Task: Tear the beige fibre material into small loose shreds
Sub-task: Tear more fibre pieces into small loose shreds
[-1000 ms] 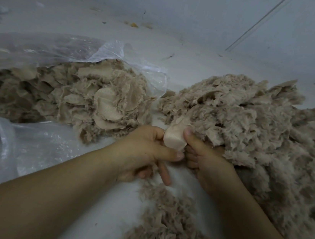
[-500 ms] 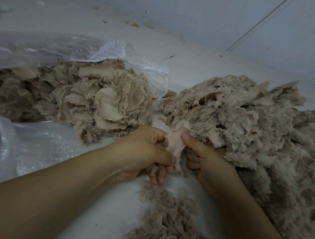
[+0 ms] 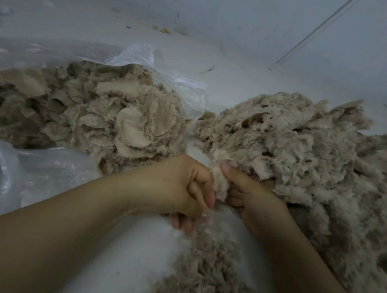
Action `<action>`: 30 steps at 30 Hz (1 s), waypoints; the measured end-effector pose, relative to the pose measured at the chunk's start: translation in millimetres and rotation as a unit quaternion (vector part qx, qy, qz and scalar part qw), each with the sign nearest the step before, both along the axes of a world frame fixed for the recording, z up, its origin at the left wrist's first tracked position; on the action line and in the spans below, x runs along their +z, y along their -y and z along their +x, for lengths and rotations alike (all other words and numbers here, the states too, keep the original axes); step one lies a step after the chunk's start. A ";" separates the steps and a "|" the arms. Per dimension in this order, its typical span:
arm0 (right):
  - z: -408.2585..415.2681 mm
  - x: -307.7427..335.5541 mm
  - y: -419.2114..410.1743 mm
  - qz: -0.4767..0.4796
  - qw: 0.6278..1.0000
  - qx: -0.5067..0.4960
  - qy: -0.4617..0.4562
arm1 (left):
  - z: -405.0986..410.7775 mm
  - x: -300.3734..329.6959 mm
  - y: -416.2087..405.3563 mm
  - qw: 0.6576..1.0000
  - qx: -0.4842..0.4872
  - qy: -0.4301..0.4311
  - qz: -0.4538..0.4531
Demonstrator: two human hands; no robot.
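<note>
While my left hand (image 3: pixel 182 189) and right hand (image 3: pixel 251 200) both pinch one beige tuft (image 3: pixel 218 181), I fear pulling too fast leaves coarse clumps, not loose shreds.

Looks like a bare workroom or storeroom w/ a pale floor (image 3: pixel 233 82) and plain wall (image 3: pixel 230 8). Bulk beige fibre heaps (image 3: pixel 310 147) and a clear plastic sack (image 3: pixel 149 59) of scraps lie straight on the floor.
</note>
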State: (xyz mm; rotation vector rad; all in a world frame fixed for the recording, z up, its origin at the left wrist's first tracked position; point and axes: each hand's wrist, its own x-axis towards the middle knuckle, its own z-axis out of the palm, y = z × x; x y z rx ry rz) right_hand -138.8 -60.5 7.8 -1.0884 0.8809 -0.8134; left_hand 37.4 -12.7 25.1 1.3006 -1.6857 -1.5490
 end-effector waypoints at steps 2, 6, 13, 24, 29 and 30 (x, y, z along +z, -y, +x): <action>0.7 -0.3 -1.2 -0.013 1.000 -0.006 -0.011 | -1.8 2.0 0.2 0.999 0.000 0.010 -0.036; 2.4 2.3 0.6 -0.023 1.000 -0.003 -0.016 | -1.1 3.6 -0.9 0.998 -0.028 0.004 -0.056; 2.1 -2.9 3.5 -0.022 0.999 -0.008 -0.036 | 0.6 4.4 0.5 0.994 0.033 -0.063 -0.088; -0.9 -3.6 3.0 -0.025 0.999 0.041 -0.018 | -16.7 -20.8 8.7 0.892 0.281 0.072 -0.346; 1.4 -6.5 5.8 0.023 0.999 0.044 0.002 | -23.3 -15.6 3.8 0.893 0.225 0.030 -0.388; 1.4 -8.6 9.1 0.029 0.999 0.037 -0.012 | -22.5 -11.3 2.7 0.876 0.225 0.041 -0.424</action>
